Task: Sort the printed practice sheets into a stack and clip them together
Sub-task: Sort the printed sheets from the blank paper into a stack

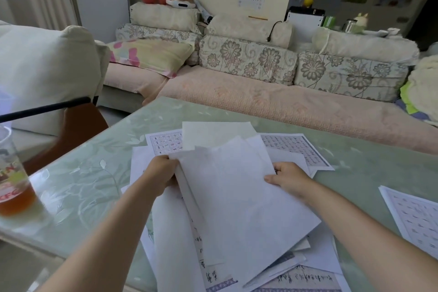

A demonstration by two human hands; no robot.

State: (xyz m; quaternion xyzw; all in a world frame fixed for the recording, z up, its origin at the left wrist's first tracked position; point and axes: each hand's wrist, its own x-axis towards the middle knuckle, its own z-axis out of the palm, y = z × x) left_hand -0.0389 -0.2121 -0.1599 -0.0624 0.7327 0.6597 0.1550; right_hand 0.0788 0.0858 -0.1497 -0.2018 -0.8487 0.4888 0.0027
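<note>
**Gripped from both sides**

Hard to count the sheets [237,197] heaped at the near edge of the table [83,185]: overlapping, mostly blank side up, lowest ones cut off by the frame. Print too small to read. Clutched at the left edge by the left hand [163,173], fingers curled under; pinched at the right edge by the right hand [288,179], thumb on top. One lone sheet [417,216] apart at right. One cup [14,187] far left, partly cut off.
</note>
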